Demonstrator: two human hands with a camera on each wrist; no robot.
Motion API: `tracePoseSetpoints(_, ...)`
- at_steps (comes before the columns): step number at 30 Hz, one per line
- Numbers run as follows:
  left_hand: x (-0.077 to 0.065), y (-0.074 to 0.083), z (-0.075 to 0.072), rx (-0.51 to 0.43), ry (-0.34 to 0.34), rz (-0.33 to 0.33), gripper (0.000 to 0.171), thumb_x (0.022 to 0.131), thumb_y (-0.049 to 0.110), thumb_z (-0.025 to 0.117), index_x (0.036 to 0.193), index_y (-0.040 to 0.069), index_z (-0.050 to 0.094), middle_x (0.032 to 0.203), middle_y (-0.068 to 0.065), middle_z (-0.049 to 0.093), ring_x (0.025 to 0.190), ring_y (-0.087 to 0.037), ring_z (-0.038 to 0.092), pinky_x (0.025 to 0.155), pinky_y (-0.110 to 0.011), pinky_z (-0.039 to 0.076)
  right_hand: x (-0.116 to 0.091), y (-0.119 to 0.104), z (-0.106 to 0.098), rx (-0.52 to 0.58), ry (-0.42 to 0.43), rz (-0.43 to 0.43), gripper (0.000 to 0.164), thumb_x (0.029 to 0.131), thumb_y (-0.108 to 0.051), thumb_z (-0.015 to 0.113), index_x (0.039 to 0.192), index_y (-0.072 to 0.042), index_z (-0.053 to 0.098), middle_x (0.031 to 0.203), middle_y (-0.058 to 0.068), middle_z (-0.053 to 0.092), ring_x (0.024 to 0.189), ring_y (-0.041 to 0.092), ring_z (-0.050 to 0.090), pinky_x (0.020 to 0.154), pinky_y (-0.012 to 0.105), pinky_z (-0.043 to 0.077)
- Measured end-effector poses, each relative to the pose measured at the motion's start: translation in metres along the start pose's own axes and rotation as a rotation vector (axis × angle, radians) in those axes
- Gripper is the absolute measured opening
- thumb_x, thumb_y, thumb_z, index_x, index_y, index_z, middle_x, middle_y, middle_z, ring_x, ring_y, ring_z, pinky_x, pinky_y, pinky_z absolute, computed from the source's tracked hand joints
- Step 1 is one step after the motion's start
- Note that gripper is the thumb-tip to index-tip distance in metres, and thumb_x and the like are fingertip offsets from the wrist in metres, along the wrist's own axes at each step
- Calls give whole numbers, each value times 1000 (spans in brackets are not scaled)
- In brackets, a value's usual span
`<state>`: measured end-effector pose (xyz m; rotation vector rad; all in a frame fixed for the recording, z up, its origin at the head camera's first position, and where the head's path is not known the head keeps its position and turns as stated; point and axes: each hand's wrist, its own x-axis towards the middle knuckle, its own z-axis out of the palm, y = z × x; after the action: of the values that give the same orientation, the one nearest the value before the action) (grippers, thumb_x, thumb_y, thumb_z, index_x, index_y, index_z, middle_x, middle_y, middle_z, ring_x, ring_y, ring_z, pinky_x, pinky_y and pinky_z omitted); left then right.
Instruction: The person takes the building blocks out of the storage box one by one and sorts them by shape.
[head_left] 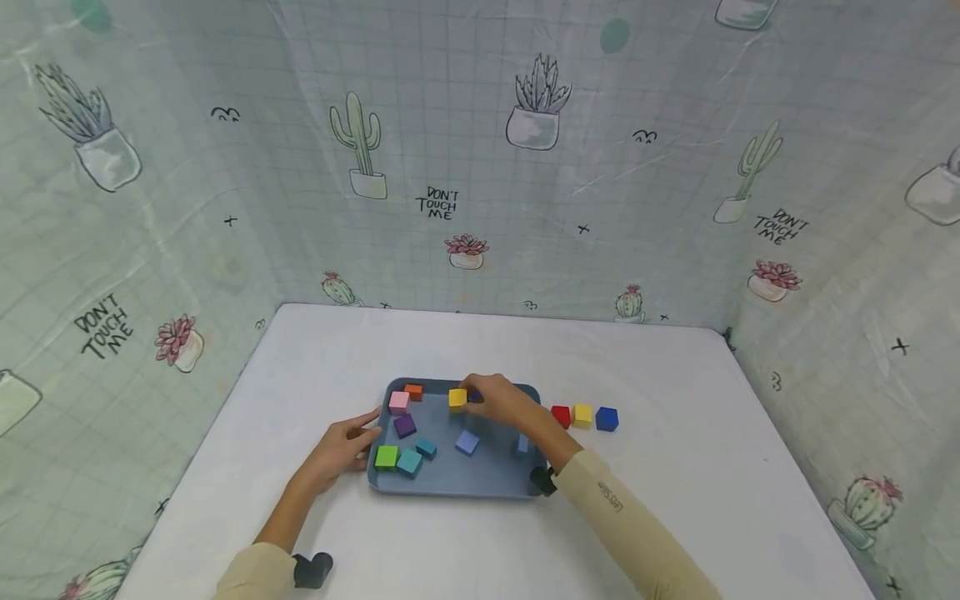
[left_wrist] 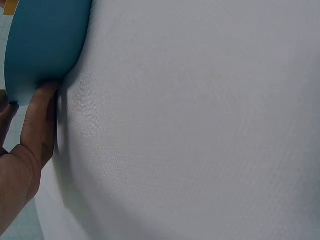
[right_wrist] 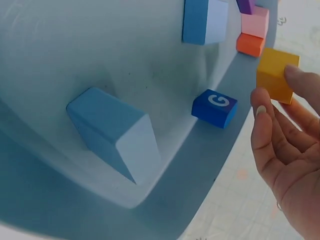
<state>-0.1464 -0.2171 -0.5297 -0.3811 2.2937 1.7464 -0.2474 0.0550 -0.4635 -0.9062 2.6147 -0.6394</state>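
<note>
My right hand (head_left: 495,398) pinches a yellow cube (head_left: 457,401) between thumb and fingers, over the far part of a blue-grey tray (head_left: 487,487). In the right wrist view the cube (right_wrist: 277,75) is near the tray's far rim, beside a dark blue block (right_wrist: 215,108) with a white letter G. My left hand (head_left: 337,450) rests against the tray's left side, its fingers touching the outer wall in the left wrist view. Inside the tray lie a pink cube (head_left: 400,403), an orange block (head_left: 413,392), a purple block (head_left: 405,426) and a green cube (head_left: 387,457).
Teal blocks (head_left: 409,462) and light blue blocks (head_left: 467,442) also lie in the tray. Right of it on the white table (head_left: 675,483) stand a red cube (head_left: 561,417), another yellow cube (head_left: 582,416) and a blue cube (head_left: 607,419). A patterned curtain (head_left: 480,167) hangs behind.
</note>
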Motion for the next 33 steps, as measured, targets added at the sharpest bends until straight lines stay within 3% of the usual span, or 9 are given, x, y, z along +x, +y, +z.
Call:
tracePoseSetpoints(9, 0, 1, 0, 12, -16, 12, 53, 95, 23, 58, 144, 12, 40, 115, -20, 55, 90, -23, 58, 71, -33, 55, -10, 10, -6, 32, -5, 0, 37, 89, -21, 66, 123, -8, 57, 107, 3, 63, 90, 11, 56, 78, 21, 49)
tracePoseSetpoints(19, -1, 2, 0, 28, -9, -3, 54, 95, 25, 57, 145, 13, 39, 118, -20, 54, 89, -23, 58, 73, -33, 55, -17, 13, -15, 103, 13, -13, 37, 90, -20, 66, 123, -7, 57, 113, 2, 62, 99, 15, 59, 81, 25, 50)
tracePoseSetpoints(33, 3, -1, -2, 30, -22, -9, 56, 95, 26, 58, 145, 13, 38, 118, -20, 53, 89, -22, 58, 73, -33, 55, -29, 22, -25, 79, 22, 21, 36, 90, -17, 65, 123, -6, 57, 112, 6, 63, 96, 16, 60, 81, 27, 51)
